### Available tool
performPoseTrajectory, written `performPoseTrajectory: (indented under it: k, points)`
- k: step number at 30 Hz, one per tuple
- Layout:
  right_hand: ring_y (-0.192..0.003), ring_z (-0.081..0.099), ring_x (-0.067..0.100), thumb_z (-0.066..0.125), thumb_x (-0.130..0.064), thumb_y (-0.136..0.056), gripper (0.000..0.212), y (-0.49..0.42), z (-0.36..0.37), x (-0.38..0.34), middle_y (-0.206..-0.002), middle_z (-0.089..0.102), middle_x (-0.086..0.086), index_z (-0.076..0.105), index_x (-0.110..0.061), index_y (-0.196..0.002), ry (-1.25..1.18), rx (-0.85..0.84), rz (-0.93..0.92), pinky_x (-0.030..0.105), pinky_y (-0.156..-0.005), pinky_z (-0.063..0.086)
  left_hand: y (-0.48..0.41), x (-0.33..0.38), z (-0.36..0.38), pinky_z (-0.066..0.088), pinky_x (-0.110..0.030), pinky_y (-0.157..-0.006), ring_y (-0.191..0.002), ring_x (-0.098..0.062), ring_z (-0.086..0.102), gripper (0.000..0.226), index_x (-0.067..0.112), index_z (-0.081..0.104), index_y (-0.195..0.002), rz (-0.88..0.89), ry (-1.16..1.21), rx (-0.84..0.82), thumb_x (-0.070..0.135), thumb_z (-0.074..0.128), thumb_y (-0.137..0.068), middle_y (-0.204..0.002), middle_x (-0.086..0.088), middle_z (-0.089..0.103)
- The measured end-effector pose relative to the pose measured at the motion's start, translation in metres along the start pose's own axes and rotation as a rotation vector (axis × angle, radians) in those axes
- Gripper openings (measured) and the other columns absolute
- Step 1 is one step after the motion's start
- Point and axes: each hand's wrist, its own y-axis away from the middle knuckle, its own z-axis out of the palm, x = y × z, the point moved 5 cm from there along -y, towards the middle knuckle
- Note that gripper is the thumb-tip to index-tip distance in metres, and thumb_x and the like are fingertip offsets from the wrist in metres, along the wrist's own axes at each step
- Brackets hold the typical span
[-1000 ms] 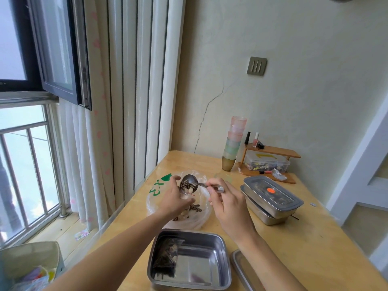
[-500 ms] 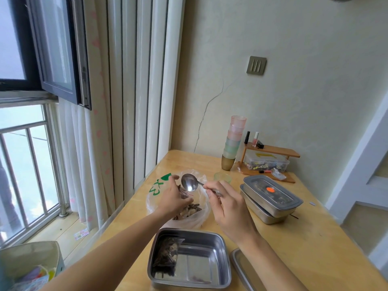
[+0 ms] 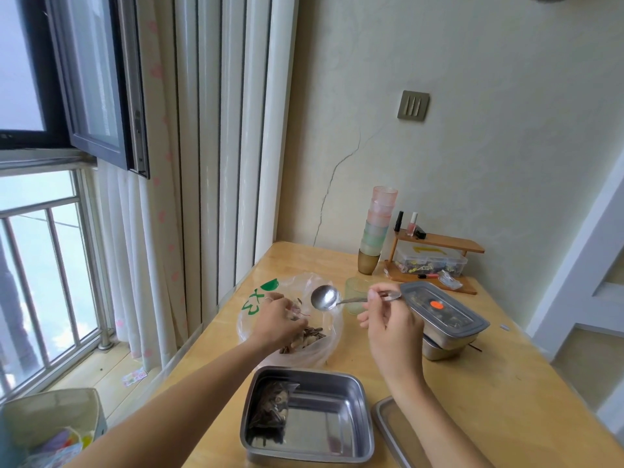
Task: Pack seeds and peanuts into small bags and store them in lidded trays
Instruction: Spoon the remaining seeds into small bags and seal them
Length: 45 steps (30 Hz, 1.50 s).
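Nearest, at table (image 3: 489,383) front edge: open steel tray (image 3: 337,457), one filled small bag (image 3: 270,410) lying against its left wall. Just right of it, loose lid (image 3: 388,430), partly cut off by the frame. Further in, right hand (image 3: 393,329) raised over the table, thumb and fingertips pinching the handle of a spoon (image 3: 324,297), bowl empty, held above the big plastic bag (image 3: 304,352). Left hand (image 3: 277,319) down in that bag's mouth, fingers curled, pinching a small clear bag (image 3: 297,307) just over the loose seeds (image 3: 310,336). Beyond the spoon, green cup (image 3: 354,295). To the right, two lidded trays (image 3: 445,309) stacked, orange sticker on top. Farthest, by the wall: stacked cups (image 3: 378,228), wooden shelf (image 3: 439,239).
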Motion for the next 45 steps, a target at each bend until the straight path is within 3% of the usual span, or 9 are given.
performPoseTrajectory:
  k: [7,11,15,18,21,29,34,39,45]
  points:
    - [-0.051,0.067,0.007,0.057,-0.028,-0.105,0.024,0.005,0.001,0.017,-0.061,0.068,-0.006,0.06,-0.017,-0.083,-0.046,0.028,0.156,0.027,-0.06,0.055,-0.011,0.017,-0.035,0.025,-0.046,-0.117,-0.145,-0.027,0.023,0.032,0.022,0.072,-0.109,0.135,-0.292,0.29,0.045,0.07,-0.086,-0.151,-0.006,0.037]
    - [-0.054,0.064,0.008,0.055,-0.031,-0.104,0.024,0.005,0.003,0.014,-0.064,0.065,-0.008,0.059,-0.019,-0.084,0.032,0.027,0.047,0.027,-0.059,0.052,-0.023,0.009,-0.039,0.01,-0.052,-0.122,-0.154,-0.034,0.007,0.037,0.026,0.07,-0.113,0.026,-0.435,0.224,0.051,0.065,-0.086,-0.162,-0.017,0.026]
    - [-0.056,0.053,-0.005,0.062,-0.019,-0.101,0.015,0.005,0.011,0.009,-0.064,0.058,-0.011,0.061,-0.015,-0.087,0.146,-0.042,-0.066,0.005,-0.054,0.036,-0.029,-0.007,-0.032,0.019,-0.058,-0.12,-0.142,-0.033,0.037,0.033,0.031,0.068,-0.11,-0.11,-0.402,0.08,0.051,0.061,-0.084,-0.145,-0.016,0.052]
    - [-0.053,0.051,-0.004,0.062,-0.018,-0.101,0.014,0.003,0.02,0.009,-0.062,0.057,-0.008,0.061,-0.014,-0.089,0.161,-0.105,-0.095,0.007,-0.051,0.035,-0.028,-0.01,-0.026,0.026,-0.058,-0.116,-0.103,-0.021,0.058,0.026,0.024,0.067,-0.102,-0.113,-0.355,0.023,0.044,0.058,-0.087,-0.105,0.002,0.068]
    - [-0.052,0.05,-0.003,0.061,-0.022,-0.102,0.017,-0.003,0.023,0.008,-0.06,0.056,-0.009,0.059,-0.015,-0.086,0.145,-0.106,-0.093,0.007,-0.051,0.034,-0.027,-0.005,-0.026,0.031,-0.049,-0.108,-0.088,-0.017,0.061,0.021,0.018,0.068,-0.094,-0.089,-0.327,0.092,0.035,0.058,-0.088,-0.091,0.002,0.071]
    - [-0.046,0.044,0.002,0.058,-0.027,-0.104,0.025,-0.012,0.027,0.008,-0.053,0.044,-0.012,0.051,-0.02,-0.081,0.208,-0.162,-0.09,0.014,-0.046,0.029,-0.024,0.034,-0.037,0.028,-0.041,-0.092,-0.09,-0.015,0.056,0.021,0.013,0.074,-0.086,0.043,-0.32,0.223,0.028,0.059,-0.088,-0.093,0.002,0.073]
    - [-0.054,0.055,0.016,0.052,-0.032,-0.106,0.022,-0.016,0.029,0.008,-0.06,0.056,-0.002,0.054,-0.019,-0.088,0.201,-0.219,-0.062,0.036,-0.051,0.044,-0.018,0.059,-0.041,0.028,-0.04,-0.093,-0.095,-0.017,0.059,0.022,0.015,0.074,-0.091,0.131,-0.286,0.255,0.032,0.061,-0.087,-0.097,0.004,0.07]
    - [-0.053,0.052,0.015,0.053,-0.029,-0.106,0.02,-0.014,0.028,0.008,-0.06,0.053,-0.003,0.051,-0.021,-0.087,0.198,-0.215,-0.046,0.031,-0.05,0.035,-0.007,0.087,-0.045,0.029,-0.04,-0.097,-0.097,-0.017,0.059,0.021,0.016,0.076,-0.093,0.207,-0.261,0.288,0.031,0.062,-0.088,-0.101,0.002,0.07]
    - [-0.056,0.059,0.015,0.048,-0.032,-0.106,0.022,-0.007,0.024,0.014,-0.065,0.059,-0.001,0.053,-0.018,-0.089,0.148,-0.227,0.046,0.035,-0.051,0.047,0.003,0.109,-0.044,0.029,-0.038,-0.095,-0.102,-0.016,0.061,0.024,0.016,0.076,-0.101,0.297,-0.248,0.271,0.033,0.063,-0.089,-0.106,0.003,0.072]
